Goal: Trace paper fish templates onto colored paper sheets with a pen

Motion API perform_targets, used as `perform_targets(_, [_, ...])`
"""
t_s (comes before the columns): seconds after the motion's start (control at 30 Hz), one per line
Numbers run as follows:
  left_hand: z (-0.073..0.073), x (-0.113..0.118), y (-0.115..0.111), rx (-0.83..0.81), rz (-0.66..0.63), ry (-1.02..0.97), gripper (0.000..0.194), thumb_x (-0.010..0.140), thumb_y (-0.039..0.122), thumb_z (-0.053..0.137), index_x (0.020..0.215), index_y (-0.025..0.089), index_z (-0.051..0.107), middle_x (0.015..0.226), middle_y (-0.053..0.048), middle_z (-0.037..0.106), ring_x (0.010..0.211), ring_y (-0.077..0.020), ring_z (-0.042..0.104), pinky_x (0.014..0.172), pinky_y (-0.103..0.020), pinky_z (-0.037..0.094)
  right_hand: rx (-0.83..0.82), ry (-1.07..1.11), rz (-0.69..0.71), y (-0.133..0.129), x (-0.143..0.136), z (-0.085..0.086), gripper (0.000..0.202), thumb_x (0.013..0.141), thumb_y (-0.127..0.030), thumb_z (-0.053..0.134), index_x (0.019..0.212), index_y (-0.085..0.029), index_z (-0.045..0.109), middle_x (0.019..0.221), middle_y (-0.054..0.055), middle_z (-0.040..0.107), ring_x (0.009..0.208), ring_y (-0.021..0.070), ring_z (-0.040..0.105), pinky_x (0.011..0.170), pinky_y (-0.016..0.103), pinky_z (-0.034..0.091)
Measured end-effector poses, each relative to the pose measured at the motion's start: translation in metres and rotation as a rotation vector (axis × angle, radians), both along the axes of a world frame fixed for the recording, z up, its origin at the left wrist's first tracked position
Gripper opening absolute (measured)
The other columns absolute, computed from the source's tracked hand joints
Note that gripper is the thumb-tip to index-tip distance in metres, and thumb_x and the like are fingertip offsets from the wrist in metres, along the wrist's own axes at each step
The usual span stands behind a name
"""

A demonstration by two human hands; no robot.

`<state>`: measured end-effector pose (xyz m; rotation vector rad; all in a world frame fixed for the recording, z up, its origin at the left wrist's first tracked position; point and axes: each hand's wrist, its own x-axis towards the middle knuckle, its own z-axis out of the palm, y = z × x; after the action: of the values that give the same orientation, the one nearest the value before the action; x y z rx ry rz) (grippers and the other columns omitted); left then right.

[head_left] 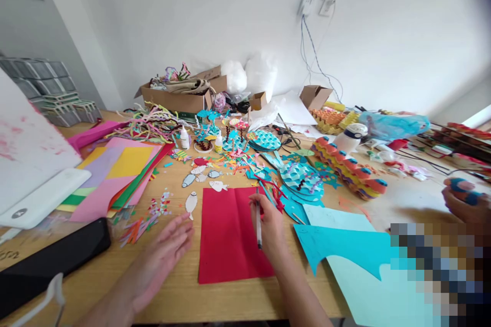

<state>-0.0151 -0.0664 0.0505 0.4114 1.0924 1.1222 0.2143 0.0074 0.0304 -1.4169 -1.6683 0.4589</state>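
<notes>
Head view — left hand (169, 242) unclenched, right hand (271, 222) holding one pen (259, 230) over one red sheet (222, 237) — two small bottles (184, 139) beyond

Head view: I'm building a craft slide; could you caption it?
The right hand holds a pen over red paper, the open left hand beside it, fish cutouts nearby.

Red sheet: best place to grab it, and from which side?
Probably the near-left corner of the red sheet, pinched between thumb and finger of the left hand, coming from the left. The sheet lies nearly flat with a crease down its middle; that corner is uncovered, while the right hand, holding the pen, covers part of the right half.
</notes>
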Motion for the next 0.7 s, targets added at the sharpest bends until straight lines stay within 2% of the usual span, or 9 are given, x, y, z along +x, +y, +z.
perform_targets(0.07, [0.001,0.002,-0.006,-0.045,0.001,-0.045,0.069,0.060,0.022,0.071,0.124,0.018,0.045,0.121,-0.010,0.056,0.122,-0.0248,0.043,0.104,-0.034,0.031,-0.005,-0.092,-0.021,-0.013,0.011,0.007,0.024,0.078,-0.019,0.041,0.095,-0.018,0.059,0.082,0.004,0.066,0.074,0.0175,0.061,0.063,0.024,0.044])
perform_targets(0.13, [0.000,0.003,-0.009,-0.073,-0.006,-0.071,0.077,0.058,0.024,0.072,0.128,0.018,0.040,0.121,-0.011,0.056,0.122,-0.0254,0.043,0.105,-0.035,0.029,-0.043,-0.194,-0.032,-0.026,0.024,0.006,0.023,0.079,-0.020,0.042,0.095,-0.019,0.058,0.086,0.005,0.067,0.078,0.0189,0.062,0.065,0.025,0.045])
perform_targets(0.3, [-0.004,0.004,-0.009,-0.065,-0.050,-0.101,0.088,0.056,0.029,0.073,0.133,0.019,0.032,0.125,-0.012,0.054,0.125,-0.0260,0.038,0.106,-0.037,0.026,-0.078,-0.429,-0.118,-0.049,0.044,-0.017,0.033,0.077,-0.014,0.040,0.105,-0.016,0.058,0.099,0.011,0.066,0.091,0.0225,0.061,0.072,0.030,0.047])
perform_targets(0.47, [-0.002,0.008,-0.004,-0.062,-0.100,-0.083,0.072,0.058,0.030,0.072,0.123,0.019,0.044,0.123,-0.012,0.054,0.125,-0.0275,0.039,0.104,-0.039,0.029,-0.104,-0.531,-0.176,-0.058,0.041,-0.034,0.035,0.079,-0.013,0.040,0.110,-0.016,0.056,0.105,0.012,0.064,0.095,0.0249,0.060,0.074,0.034,0.046])
perform_targets(0.57, [0.001,0.010,-0.003,-0.062,-0.108,-0.063,0.061,0.059,0.027,0.072,0.115,0.020,0.051,0.123,-0.010,0.055,0.124,-0.0263,0.039,0.103,-0.036,0.030,-0.051,-0.502,-0.186,-0.059,0.038,-0.037,0.031,0.081,-0.016,0.041,0.108,-0.018,0.056,0.104,0.011,0.064,0.095,0.0248,0.060,0.072,0.033,0.047])
perform_targets(0.7, [-0.002,0.011,-0.003,-0.088,-0.069,-0.101,0.055,0.064,0.023,0.068,0.116,0.022,0.049,0.126,-0.008,0.052,0.118,-0.0262,0.047,0.098,-0.036,0.037,0.008,-0.443,-0.168,-0.060,0.038,-0.037,0.027,0.081,-0.018,0.042,0.104,-0.019,0.057,0.099,0.010,0.065,0.090,0.0233,0.060,0.071,0.032,0.048])
